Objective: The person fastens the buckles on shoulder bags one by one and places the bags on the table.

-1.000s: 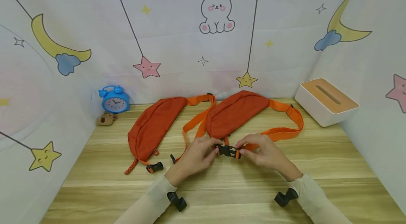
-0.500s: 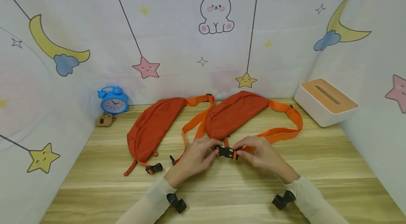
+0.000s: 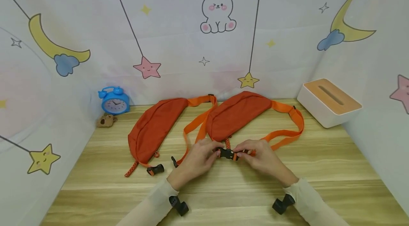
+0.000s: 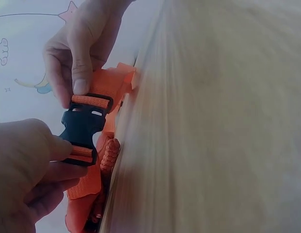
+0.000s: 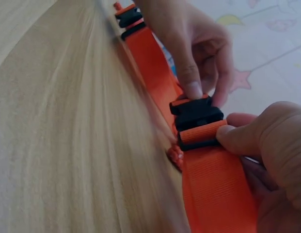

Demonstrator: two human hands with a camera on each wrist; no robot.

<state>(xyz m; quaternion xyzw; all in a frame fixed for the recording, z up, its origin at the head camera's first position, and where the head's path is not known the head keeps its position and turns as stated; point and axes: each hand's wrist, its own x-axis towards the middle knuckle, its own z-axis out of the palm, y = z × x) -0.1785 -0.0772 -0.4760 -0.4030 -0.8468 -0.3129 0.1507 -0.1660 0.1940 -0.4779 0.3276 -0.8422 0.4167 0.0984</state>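
Two orange waist bags lie on the wooden table [image 3: 223,197]. The right bag [image 3: 238,114] has an orange strap [image 3: 294,119] looping round to a black buckle [image 3: 227,154] in front of it. My left hand [image 3: 216,152] pinches the buckle's left end and my right hand [image 3: 239,155] pinches its right end. In the left wrist view the buckle [image 4: 85,128] looks joined, with the left hand's thumb [image 4: 60,148] on one end. The right wrist view shows the buckle [image 5: 196,119] between both hands, with orange strap [image 5: 213,189] running from it. The left bag [image 3: 153,128] lies untouched.
The left bag's loose black buckle halves [image 3: 155,169] [image 3: 174,162] lie left of my left hand. A blue alarm clock [image 3: 114,101] and a small brown toy [image 3: 105,120] stand at the back left. A white tissue box [image 3: 329,102] sits at the back right. Printed cloth walls close in three sides.
My right hand has moved slightly left, pressing the two buckle halves closer together, so the buckle looks shorter. The strap loop has drawn in a little. The left hand has barely moved.
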